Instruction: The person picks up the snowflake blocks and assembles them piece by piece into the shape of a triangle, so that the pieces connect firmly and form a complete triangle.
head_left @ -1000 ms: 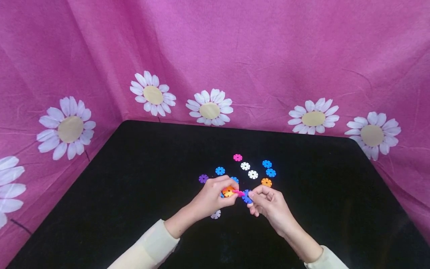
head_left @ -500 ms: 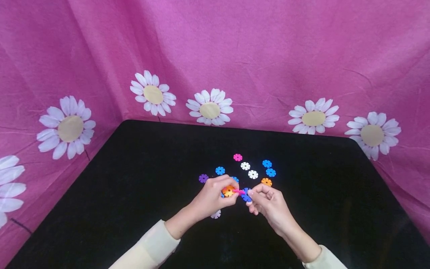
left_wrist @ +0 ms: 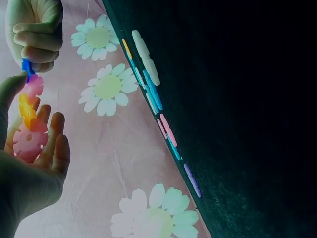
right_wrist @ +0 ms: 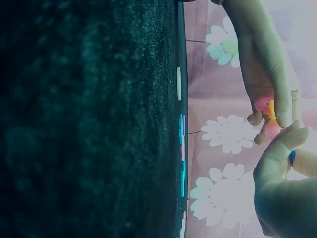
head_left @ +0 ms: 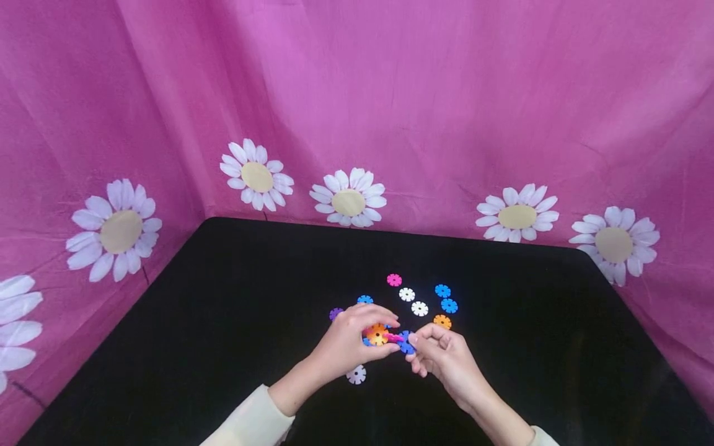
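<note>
My left hand [head_left: 347, 337] holds a short chain of notched plastic interlocking discs between its thumb and curved fingers. In the chain are an orange disc [head_left: 377, 335] and an edge-on pink disc [head_left: 393, 338]; another pink disc [left_wrist: 29, 141] lies against the fingers in the left wrist view. At the chain's right end, my right hand [head_left: 449, 362] pinches a dark blue disc [head_left: 406, 342] between thumb and index finger. The blue disc meets the pink one at its edge, near the left thumb tip. Both hands are raised over the black table [head_left: 251, 371].
Loose discs lie flat beyond the hands: a pink disc [head_left: 394, 280], two white discs [head_left: 419, 308], blue discs [head_left: 449, 306] and an orange disc [head_left: 442, 321]. A purple disc [head_left: 335, 314] is partly behind the left hand; a white disc [head_left: 356, 374] lies under it. Pink flowered cloth [head_left: 424, 124] hangs behind.
The head view has tilted up, so everything sits lower in it. The left fingers have spread a little from the thumb, and the blue disc has shifted slightly left against the pink one.
</note>
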Motion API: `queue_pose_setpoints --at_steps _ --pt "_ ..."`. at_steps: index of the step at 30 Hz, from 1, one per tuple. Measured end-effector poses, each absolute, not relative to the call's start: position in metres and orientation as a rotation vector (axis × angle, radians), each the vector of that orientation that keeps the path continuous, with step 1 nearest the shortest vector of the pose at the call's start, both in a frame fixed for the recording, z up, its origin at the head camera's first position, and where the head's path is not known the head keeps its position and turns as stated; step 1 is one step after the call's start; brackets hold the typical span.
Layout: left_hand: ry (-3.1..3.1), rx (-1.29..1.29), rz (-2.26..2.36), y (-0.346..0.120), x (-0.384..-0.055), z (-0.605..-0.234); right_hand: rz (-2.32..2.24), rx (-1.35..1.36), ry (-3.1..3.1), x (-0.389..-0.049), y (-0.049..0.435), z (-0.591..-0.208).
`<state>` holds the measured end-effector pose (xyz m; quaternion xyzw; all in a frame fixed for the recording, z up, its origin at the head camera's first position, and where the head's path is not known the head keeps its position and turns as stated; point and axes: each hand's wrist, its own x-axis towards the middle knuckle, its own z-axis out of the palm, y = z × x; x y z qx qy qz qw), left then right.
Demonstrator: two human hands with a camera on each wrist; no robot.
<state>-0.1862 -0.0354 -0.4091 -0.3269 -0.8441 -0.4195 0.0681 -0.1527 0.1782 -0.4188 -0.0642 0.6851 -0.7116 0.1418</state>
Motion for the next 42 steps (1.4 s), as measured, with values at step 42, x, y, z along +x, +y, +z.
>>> queue_pose_setpoints --at_steps 42 --pt "-2.463 -0.901 -1.447 -0.063 -0.198 -0.406 -0.444 -1.257 2.857 -0.146 0.121 -0.438"
